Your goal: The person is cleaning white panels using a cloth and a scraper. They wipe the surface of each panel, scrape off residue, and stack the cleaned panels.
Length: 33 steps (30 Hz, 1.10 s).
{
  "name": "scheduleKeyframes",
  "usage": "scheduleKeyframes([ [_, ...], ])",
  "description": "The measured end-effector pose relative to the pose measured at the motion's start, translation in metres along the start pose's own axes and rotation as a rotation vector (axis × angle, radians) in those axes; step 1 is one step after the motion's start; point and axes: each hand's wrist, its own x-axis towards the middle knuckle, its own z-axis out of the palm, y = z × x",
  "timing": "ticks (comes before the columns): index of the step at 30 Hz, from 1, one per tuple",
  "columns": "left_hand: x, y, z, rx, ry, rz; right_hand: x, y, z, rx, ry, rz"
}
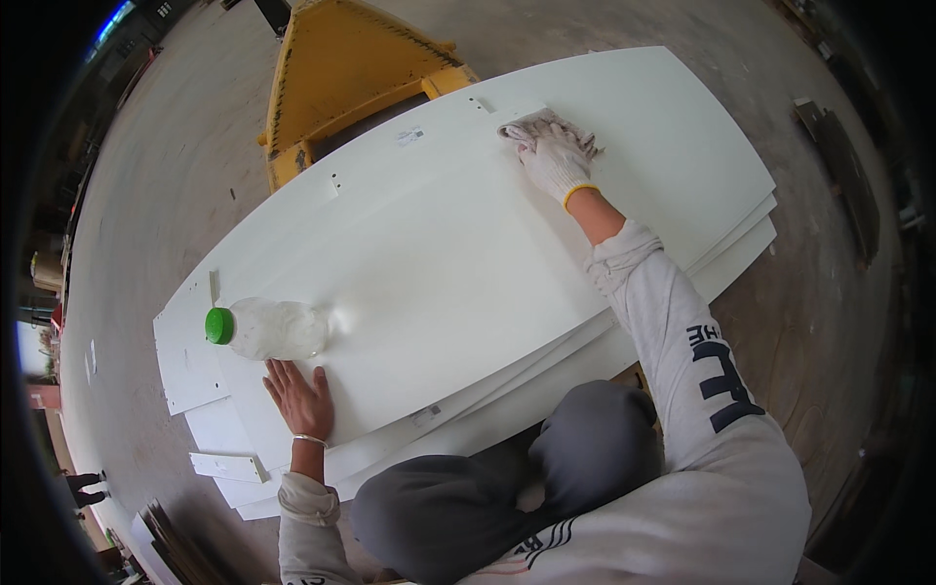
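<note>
In a white knitted glove with a yellow cuff, my right hand point(559, 166) presses a greyish cloth point(534, 125) against the top white panel point(439, 283), towards its far right part. My bare left hand point(300, 398), a bracelet at its wrist, lies flat near the panel's near left edge, fingers stretched out. Just beyond those fingertips a clear plastic bottle point(278, 330) with a green cap lies on its side, the cap pointing left. The panel tops a stack of similar white boards whose near edges show in steps.
A yellow pallet jack point(341, 73) stands on the concrete floor beyond the stack. Small labels and brackets sit along the panel's far edge. A narrow white strip point(227, 467) lies at the stack's near left. Dark boards lie at the right point(840, 175) and lower left point(180, 546).
</note>
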Motion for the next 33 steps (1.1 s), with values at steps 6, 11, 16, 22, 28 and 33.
scheduleKeyframes([
  [6,0.004,0.004,-0.009,-0.01,0.023,0.011,-0.019,0.017,0.006,0.044,0.064,-0.199],
  [11,0.004,0.015,-0.015,-0.067,-0.004,0.003,-0.069,-0.111,0.039,0.112,0.022,-0.481],
  [16,-0.003,-0.011,-0.019,-0.021,-0.022,0.05,-0.014,-0.049,0.015,0.214,-0.01,-0.349],
  [22,0.005,0.016,-0.014,-0.063,-0.026,0.072,-0.02,-0.045,0.055,0.052,0.188,-0.249],
  [28,0.0,-0.003,-0.014,-0.026,-0.011,0.059,-0.005,-0.004,0.002,0.107,0.097,0.044],
  [33,-0.005,-0.01,-0.018,0.012,0.012,0.062,-0.054,-0.102,0.034,0.152,0.257,-0.26],
])
